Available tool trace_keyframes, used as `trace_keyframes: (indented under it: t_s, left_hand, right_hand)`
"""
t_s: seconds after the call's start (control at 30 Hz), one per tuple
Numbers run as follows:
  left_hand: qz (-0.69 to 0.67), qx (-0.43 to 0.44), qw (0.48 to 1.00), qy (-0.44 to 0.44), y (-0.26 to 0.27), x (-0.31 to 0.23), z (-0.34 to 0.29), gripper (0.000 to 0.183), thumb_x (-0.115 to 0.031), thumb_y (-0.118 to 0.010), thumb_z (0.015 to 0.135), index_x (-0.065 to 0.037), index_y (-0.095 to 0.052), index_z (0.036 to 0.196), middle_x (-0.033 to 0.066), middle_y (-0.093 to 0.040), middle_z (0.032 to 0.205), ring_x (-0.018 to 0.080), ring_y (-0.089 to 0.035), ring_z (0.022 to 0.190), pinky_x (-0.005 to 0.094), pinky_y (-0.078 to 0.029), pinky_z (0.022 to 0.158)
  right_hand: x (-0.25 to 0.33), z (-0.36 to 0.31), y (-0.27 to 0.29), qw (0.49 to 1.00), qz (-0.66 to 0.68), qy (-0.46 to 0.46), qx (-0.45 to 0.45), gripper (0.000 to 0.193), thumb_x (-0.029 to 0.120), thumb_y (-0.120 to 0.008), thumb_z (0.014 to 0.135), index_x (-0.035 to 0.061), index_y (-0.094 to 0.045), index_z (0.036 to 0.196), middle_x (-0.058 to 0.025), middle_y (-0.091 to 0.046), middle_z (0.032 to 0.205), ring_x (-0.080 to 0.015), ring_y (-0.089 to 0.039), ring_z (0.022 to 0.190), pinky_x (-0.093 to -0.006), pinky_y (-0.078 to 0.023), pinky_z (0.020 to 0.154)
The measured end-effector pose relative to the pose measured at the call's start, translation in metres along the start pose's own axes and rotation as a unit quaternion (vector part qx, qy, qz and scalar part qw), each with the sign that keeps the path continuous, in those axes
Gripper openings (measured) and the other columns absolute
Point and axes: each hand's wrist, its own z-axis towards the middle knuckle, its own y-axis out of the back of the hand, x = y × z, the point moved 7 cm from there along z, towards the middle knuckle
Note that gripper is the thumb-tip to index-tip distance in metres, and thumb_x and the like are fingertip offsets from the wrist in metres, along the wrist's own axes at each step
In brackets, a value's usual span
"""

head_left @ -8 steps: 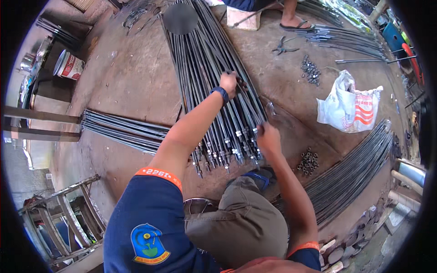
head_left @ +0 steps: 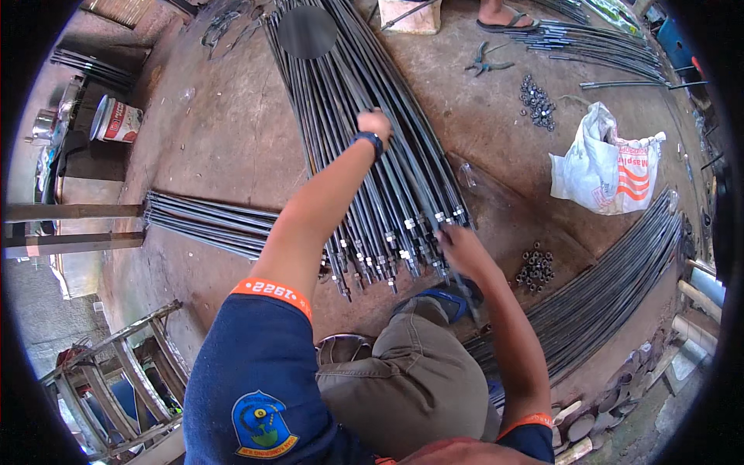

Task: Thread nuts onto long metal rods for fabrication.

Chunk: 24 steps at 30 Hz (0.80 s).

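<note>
A large bundle of dark metal rods (head_left: 333, 147) lies on the floor before me, many of its near ends fitted with shiny nuts (head_left: 409, 224). My left hand (head_left: 376, 124), slightly blurred, is closed round a rod over the middle of the bundle. My right hand (head_left: 465, 249) is closed on the same rod near the nut-fitted ends. That single rod (head_left: 415, 180) slants across the others, and its blurred near end (head_left: 470, 298) sticks out past my right hand toward my foot. The fingers of both hands are partly hidden.
Another rod bundle (head_left: 213, 225) lies at left, and a dark one (head_left: 597, 287) at right. Loose nuts lie in two piles, one near (head_left: 535, 268) and one farther (head_left: 538, 102). Pliers (head_left: 488, 60), a white sack (head_left: 601, 167) and a person's sandalled foot (head_left: 504, 17) are beyond.
My left hand has moved a little farther up the bundle. The slanting rod now reaches past my right hand toward me. The whole view has shifted slightly.
</note>
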Motion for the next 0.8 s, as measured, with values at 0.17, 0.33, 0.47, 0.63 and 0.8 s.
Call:
trace_keyframes:
  t_s: [0.17,0.33,0.47,0.63,0.8]
  left_hand:
    - [-0.163,-0.248,0.836,0.461,-0.045,-0.036,0.028,0.020,-0.011,-0.046,0.089,0.005,-0.057,0.092,0.0230,-0.065,0.078,0.0304,-0.067,0.064,0.0405,-0.055,0.056]
    - [-0.265,-0.240,0.793,0.493,-0.055,-0.061,0.037,0.027,-0.003,-0.051,0.082,0.010,-0.058,0.105,0.0221,-0.065,0.101,0.0329,-0.065,0.092,0.0436,-0.053,0.074]
    - [0.001,-0.256,0.825,0.504,0.113,0.002,0.022,0.035,-0.017,-0.054,0.085,-0.004,-0.058,0.118,0.0153,-0.061,0.118,0.0252,-0.058,0.109,0.0359,-0.045,0.092]
    - [0.125,-0.068,0.990,0.011,-0.008,-0.148,0.037,0.029,-0.011,-0.056,0.081,-0.005,-0.062,0.109,0.0175,-0.062,0.111,0.0354,-0.059,0.103,0.0422,-0.046,0.094]
    - [0.065,0.258,0.860,-0.435,-0.116,-0.310,-0.132,0.028,-0.018,-0.064,0.070,-0.009,-0.064,0.096,0.0069,-0.058,0.100,0.0275,-0.054,0.103,0.0407,-0.043,0.087]
  right_hand:
    - [-0.103,-0.083,-0.016,0.928,0.255,-0.255,0.097,0.026,0.021,-0.056,0.092,-0.0032,-0.061,0.097,-0.0203,-0.067,0.085,-0.0375,-0.064,0.079,-0.0443,-0.047,0.067]
    - [-0.095,-0.050,-0.018,0.990,0.109,-0.094,-0.017,0.034,0.027,-0.066,0.085,-0.0030,-0.064,0.101,-0.0171,-0.067,0.097,-0.0318,-0.064,0.087,-0.0382,-0.048,0.075]
    - [-0.022,-0.022,-0.039,0.981,0.154,-0.079,0.092,0.037,0.021,-0.069,0.082,-0.0017,-0.061,0.109,-0.0193,-0.065,0.099,-0.0298,-0.064,0.089,-0.0365,-0.048,0.079]
    - [-0.083,-0.090,-0.018,0.940,0.196,-0.160,-0.229,0.025,0.005,-0.064,0.083,-0.0002,-0.062,0.108,-0.0161,-0.066,0.096,-0.0237,-0.063,0.080,-0.0312,-0.048,0.075]
    - [-0.116,-0.133,-0.032,0.908,0.209,-0.230,-0.280,0.024,0.012,-0.066,0.083,0.0002,-0.064,0.104,-0.0159,-0.068,0.093,-0.0243,-0.065,0.081,-0.0343,-0.049,0.075]
